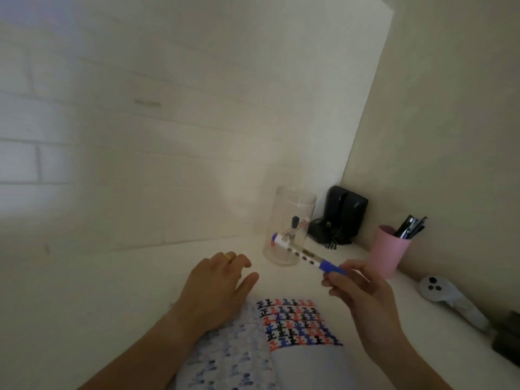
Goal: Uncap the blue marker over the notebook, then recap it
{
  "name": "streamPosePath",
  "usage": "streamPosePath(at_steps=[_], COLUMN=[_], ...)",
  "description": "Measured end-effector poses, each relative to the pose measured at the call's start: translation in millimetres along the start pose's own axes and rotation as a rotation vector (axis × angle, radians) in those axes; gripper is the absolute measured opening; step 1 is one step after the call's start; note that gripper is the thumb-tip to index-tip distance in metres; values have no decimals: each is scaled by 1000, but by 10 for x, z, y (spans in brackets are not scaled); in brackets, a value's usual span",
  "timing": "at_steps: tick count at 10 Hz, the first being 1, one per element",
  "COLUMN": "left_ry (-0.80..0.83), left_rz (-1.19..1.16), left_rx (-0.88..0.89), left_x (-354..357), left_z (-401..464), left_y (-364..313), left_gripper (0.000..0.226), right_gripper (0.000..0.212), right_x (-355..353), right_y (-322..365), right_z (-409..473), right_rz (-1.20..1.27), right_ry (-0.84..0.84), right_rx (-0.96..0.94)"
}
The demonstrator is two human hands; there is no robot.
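Two bare hands work above an open notebook [295, 350] lying on a white desk [112, 291]. Right hand [363, 299]: fingers and thumb pinched on the blue end of the marker [306, 254], which is lifted clear of the desk and angled up and away to the left, its far end crossing in front of a clear jar [287, 229]. Whether the blue end is the cap or the grip cannot be told, nor whether the cap is seated. The marker hangs just beyond the notebook's far edge, between the two hands. Left hand [216, 288]: palm down, fingers loosely spread and holding nothing, its heel on the left part of the notebook and its fingertips reaching toward the jar; a gold ring [229, 257] sits on one finger. Notebook: the right page carries rows of repeated marks in black, red and blue; the left page shows fainter blue marks. Jar: upright near the wall, with a few small items inside, too blurred to identify. Right of it, in the corner, stand black speakers [344, 212] with tangled cable. A pink cup [389, 250] holding dark pens [410, 226] stands near the right wall, just behind the right hand. A white controller [450, 298] lies farther right on the desk.
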State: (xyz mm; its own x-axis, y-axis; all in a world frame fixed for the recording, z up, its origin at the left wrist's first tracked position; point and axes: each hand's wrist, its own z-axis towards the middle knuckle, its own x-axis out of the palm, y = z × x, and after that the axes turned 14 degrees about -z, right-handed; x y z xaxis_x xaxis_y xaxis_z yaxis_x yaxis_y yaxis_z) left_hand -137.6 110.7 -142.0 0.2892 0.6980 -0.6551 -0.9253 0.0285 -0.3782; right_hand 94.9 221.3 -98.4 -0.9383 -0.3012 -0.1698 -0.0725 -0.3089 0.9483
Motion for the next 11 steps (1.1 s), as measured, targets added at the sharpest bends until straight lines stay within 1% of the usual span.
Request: streamPosePath(at_steps=[1, 2, 3, 4, 5, 6, 7, 8, 9, 10, 11], left_ry=[-45, -46, -65, -62, -59, -48, -46, -43, -56, -6, 17], left_rz=[10, -5, 16, 24, 16, 16, 27, 26, 47, 106, 60], left_rx=[5, 27, 22, 16, 33, 45, 41, 42, 21, 35, 4], left_x=[-19, -64, -57, -47, -46, -49, -59, -64, -137, -268, -387], left_z=[15, 21, -7, -27, -4, 3, 2, 7, 9, -79, -155], left_y=[12, -52, -16, 23, 9, 10, 15, 15, 17, -149, -549], left_gripper=[43, 40, 39, 39, 39, 38, 39, 39, 33, 38, 40], right_gripper=[22, 26, 23, 19, 20, 21, 30, 35, 31, 35, 34], right_x=[94, 146, 294, 434, 558, 656, 682, 609, 442, 238, 16], right_y=[368, 677, 935, 1049, 1004, 906, 864, 880, 825, 638, 456], right_z=[220, 562, 909, 1184, 1409, 1518, 1532, 1375, 948, 352, -110], right_rz=[-161, -313, -486, -592, -744, -827, -806, -779, -808, -852, -896], right_ry=[-165, -324, -345, -318, -290, -264, -247, -251, -204, -97, -55], right_rx=[-140, -256, -294, -290, -291, -282, -249, -237, -270, -281, -220])
